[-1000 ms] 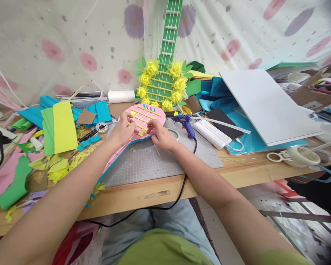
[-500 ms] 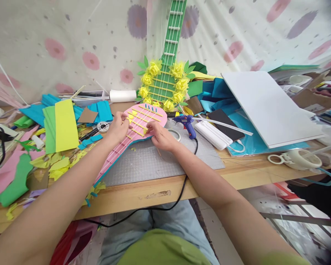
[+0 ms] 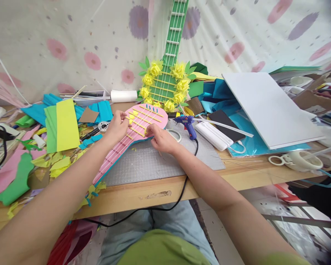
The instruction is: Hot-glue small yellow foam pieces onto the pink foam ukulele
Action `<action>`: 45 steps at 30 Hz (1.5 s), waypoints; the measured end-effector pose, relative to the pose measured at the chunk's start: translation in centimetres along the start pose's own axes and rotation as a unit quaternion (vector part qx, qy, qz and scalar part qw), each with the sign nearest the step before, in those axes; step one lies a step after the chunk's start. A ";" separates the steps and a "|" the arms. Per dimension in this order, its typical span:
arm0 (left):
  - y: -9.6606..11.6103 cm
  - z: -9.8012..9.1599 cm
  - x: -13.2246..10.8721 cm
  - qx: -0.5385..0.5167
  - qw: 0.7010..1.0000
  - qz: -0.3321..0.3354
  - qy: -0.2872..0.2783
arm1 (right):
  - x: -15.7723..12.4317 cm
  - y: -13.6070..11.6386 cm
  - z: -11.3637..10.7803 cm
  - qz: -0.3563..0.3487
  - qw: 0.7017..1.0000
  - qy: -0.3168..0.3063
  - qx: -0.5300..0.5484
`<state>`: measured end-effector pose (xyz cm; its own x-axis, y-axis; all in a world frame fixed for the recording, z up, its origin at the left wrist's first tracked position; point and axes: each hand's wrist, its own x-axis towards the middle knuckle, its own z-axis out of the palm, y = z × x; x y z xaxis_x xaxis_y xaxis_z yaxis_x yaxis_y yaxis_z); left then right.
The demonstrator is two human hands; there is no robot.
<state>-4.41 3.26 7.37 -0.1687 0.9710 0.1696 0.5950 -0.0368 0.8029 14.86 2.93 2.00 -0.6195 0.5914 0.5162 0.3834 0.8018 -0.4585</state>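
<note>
A pink foam guitar with a blue edge, yellow strips and white strings lies slanted on the grey cutting mat. My left hand rests on its body, fingertips pinched on a small yellow piece. My right hand presses the guitar's lower edge with fingers curled, pinching a small yellow piece. A green foam guitar ringed with yellow paper flowers leans upright against the flowered cloth behind.
A blue glue gun lies right of my right hand, its black cord hanging over the table edge. Beside it lie a white case, a black pad, a white board. Foam sheets and scraps cover the left.
The pink guitar has shifted a little, its neck now reaching further down-left over the mat. Both hands stayed on its body with small finger movements.
</note>
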 end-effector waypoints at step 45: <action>-4.2 0.2 5.7 0.170 0.982 -0.084 -0.007 | -2.1 4.6 -6.6 0.357 0.927 -0.111 0.012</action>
<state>-7.74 9.01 4.83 -0.2772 0.9599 0.0407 0.7875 0.2027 0.5820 22.40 5.91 3.57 -0.3403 0.9363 -0.0867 0.7370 0.2083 -0.6430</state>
